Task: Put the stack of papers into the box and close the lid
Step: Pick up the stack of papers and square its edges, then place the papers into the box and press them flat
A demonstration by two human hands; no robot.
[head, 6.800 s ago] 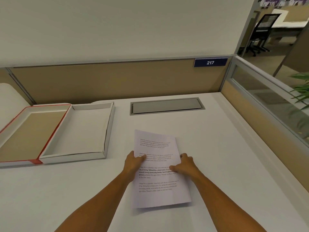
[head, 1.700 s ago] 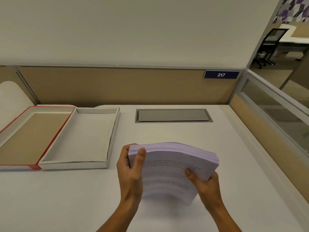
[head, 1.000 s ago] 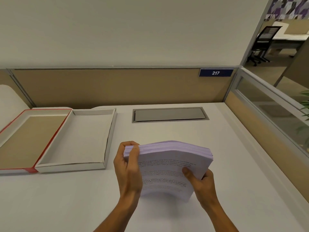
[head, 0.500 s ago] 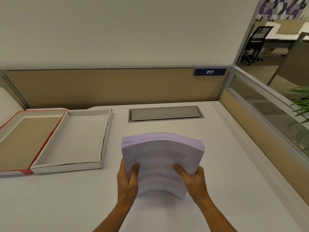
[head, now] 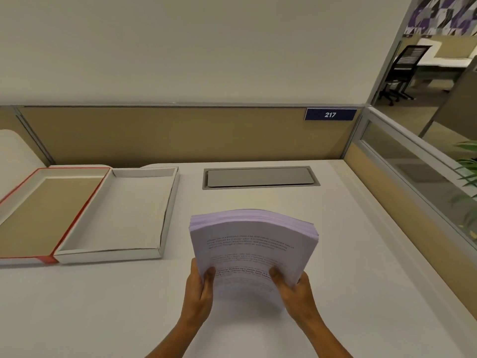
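Note:
A thick stack of papers with printed text stands tilted on its near edge on the white desk, its top bowed away from me. My left hand grips its lower left corner, thumb on the front sheet. My right hand grips the lower right corner the same way. The open white box lies flat to the left of the stack, its inside bare. Its red-edged lid lies open beside it, further left, brown inside.
A grey cable hatch is set into the white desk behind the stack. A tan partition with a blue "217" sign closes the back. A glass-topped partition runs along the right edge.
Earlier the stack lay flat under both hands. It was lifted on edge and held by its sides. In the last second both hands slid down to the lower corners.

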